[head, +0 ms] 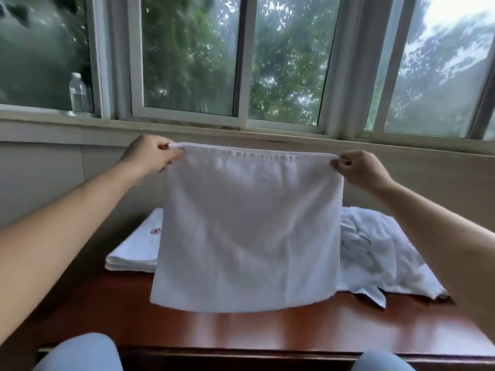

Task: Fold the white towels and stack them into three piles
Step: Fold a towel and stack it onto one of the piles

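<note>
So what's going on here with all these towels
A person is holding a white towel up over a wooden table, the left hand and right hand each pinching a top corner. A folded stack lies on the table to the left; a crumpled heap of unfolded towels lies to the right.

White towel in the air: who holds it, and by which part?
Left hand and right hand each pinch a top corner of the white towel.
</note>
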Demonstrator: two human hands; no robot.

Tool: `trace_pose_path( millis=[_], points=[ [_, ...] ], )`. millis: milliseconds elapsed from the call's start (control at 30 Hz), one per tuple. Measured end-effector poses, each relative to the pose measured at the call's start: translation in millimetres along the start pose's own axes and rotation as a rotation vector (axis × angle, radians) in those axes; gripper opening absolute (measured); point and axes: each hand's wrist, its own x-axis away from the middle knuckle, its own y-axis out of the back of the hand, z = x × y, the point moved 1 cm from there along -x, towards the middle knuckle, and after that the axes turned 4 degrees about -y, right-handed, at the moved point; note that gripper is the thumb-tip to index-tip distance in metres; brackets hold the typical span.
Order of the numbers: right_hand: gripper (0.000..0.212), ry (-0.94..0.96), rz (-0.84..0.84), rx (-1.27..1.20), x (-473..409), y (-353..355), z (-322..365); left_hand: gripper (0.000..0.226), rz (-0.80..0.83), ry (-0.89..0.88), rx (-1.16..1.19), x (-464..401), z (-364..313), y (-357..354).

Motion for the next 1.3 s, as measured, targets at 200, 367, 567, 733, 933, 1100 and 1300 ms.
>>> trace_pose_path(
  millis=[200, 367, 567, 733, 933, 1100, 1300],
  points=[
    [0.038, -0.019, 0.279, 0.329, -2, -91, -38, 0.025, 0.214, 0.203, -0.154, -2, 80, -53],
    [0.030, -0.338, 0.500, -0.041, 21, -205, -79, 0.017, 0.293, 0.504, 0.066, 22, 157, -123],
    [0.014, -0.740, 0.422, -0.635, 47, -250, -102, 0.016, 0.288, 0.699, 0.362, 32, 195, -147],
    [0.016, -0.878, 0.508, -0.864, 66, -228, -106, 0.019, 0.370, 0.841, 0.460, 38, 195, -135],
    [0.025, -0.892, 0.648, -0.686, 98, -192, -109, 0.025, 0.549, 0.890, 0.295, 71, 184, -106],
    [0.023, -0.759, 0.877, -0.262, 163, -207, -117, 0.032, 0.781, 0.843, -0.212, 140, 197, -119],
    [0.023, -0.785, 0.960, -0.262, 189, -222, -135, 0.032, 0.762, 0.860, -0.282, 170, 216, -135]
  ],
)
